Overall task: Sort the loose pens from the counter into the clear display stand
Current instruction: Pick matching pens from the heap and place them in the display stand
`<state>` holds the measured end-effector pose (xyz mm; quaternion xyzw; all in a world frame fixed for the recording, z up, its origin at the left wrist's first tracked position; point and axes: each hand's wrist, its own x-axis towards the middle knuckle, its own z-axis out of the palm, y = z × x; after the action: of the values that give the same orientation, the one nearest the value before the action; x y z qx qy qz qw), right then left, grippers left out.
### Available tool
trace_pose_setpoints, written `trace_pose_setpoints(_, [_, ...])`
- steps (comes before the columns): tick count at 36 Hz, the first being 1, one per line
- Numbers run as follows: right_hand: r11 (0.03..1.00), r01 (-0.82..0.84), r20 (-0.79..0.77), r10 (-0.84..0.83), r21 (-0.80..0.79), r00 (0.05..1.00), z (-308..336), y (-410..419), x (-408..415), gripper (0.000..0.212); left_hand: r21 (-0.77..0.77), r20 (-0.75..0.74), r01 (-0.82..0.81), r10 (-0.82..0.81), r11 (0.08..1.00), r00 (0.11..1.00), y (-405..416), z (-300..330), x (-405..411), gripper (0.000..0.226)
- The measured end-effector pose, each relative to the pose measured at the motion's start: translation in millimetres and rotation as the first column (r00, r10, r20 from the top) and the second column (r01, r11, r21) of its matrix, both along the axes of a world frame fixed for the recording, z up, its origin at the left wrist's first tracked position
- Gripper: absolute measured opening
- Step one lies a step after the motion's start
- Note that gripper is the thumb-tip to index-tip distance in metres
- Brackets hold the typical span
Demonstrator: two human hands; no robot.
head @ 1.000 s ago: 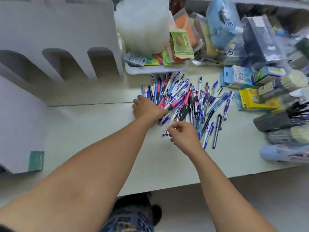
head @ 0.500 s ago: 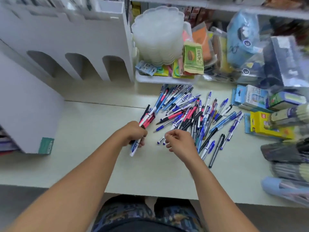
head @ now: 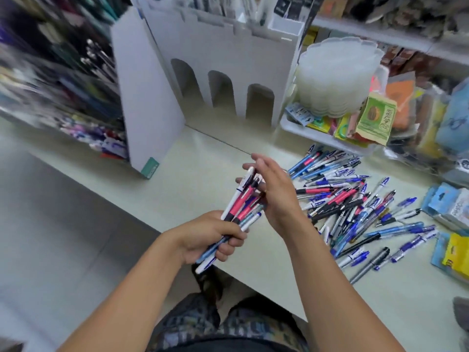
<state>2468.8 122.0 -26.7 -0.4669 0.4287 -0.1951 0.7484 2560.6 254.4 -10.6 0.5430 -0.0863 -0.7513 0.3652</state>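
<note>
Step in hand, as I judge it: gathering and squaring up a handful before loading. Left hand [head: 215, 235] has its grip closed round a bundle of pens [head: 241, 207], approx a dozen, mixed pink/red, white and blue barrels, angled up toward 1 o'clock, lifted off the worktop [head: 182, 189]. Right hand [head: 276, 196] is flat w/ fingers straight, palm against the bundle's upper end at 1 o'clock from the left hand; it grips nothing, looks like it's tapping the tips level.

Rest of the loose pens [head: 355, 212] lie in a spread heap on the worktop at 3 o'clock from the hands, so most of the task is left to do.

Next move calls for: keep the bundle tight so none slip out the bottom (one white/blue pen already pokes low below the fist), then carry it to the clear display stand. Can't say for sure which that is; the blurred shelving w/ pens [head: 76, 80] at 10 o'clock is a likely candidate, too smeared to tell compartments.

Containers:
- White card display [head: 228, 59] w/ three arched openings, at 12 o'clock; arches look empty, top slots hold dark items, blurred.
- White tray [head: 327, 138] at 2 o'clock: stack of clear scalloped lids/tubs [head: 335, 77], a green packet [head: 375, 120], small colourful cards.
- Yellow box [head: 456, 252] and blue blister packs [head: 449, 204] at 3 o'clock edge, sealed, contents not readable.
</note>
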Motion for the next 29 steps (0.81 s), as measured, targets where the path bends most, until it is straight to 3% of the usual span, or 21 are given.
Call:
trace_pose_setpoints(10, [0.974, -0.073, -0.040, 0.065, -0.214, 0.997, 28, 62, 71, 0.031, -0.094, -0.145, -0.161, 0.146, 0.983, 0.979, 53, 13, 67, 0.011])
trace_pose_setpoints(14, [0.959, -0.046, -0.054, 0.032, -0.281, 0.998, 37, 102, 116, 0.043, -0.128, -0.221, -0.146, 0.115, 0.981, 0.968, 79, 13, 117, 0.008])
trace_pose_setpoints(19, [0.937, 0.028, -0.042, -0.045, -0.349, 0.998, 55, 148, 184, 0.041, -0.210, -0.257, -0.118, 0.062, 0.971, 0.965, 116, 26, 191, 0.010])
trace_pose_setpoints(22, [0.921, 0.207, 0.075, -0.193, -0.330, 0.978, 64, 176, 221, 0.040, -0.219, -0.279, -0.290, 0.226, 0.931, 0.934, 130, 34, 230, 0.013])
trace_pose_setpoints(26, [0.857, 0.408, 0.217, -0.354, -0.313, 0.910, 67, 218, 252, 0.060, -0.194, -0.344, -0.523, 0.441, 0.830, 0.829, 135, 40, 274, 0.013])
trace_pose_setpoints(29, [0.788, 0.445, 0.254, -0.368, -0.426, 0.894, 61, 248, 274, 0.050, -0.140, -0.397, -0.630, 0.540, 0.764, 0.743, 132, 49, 294, 0.011])
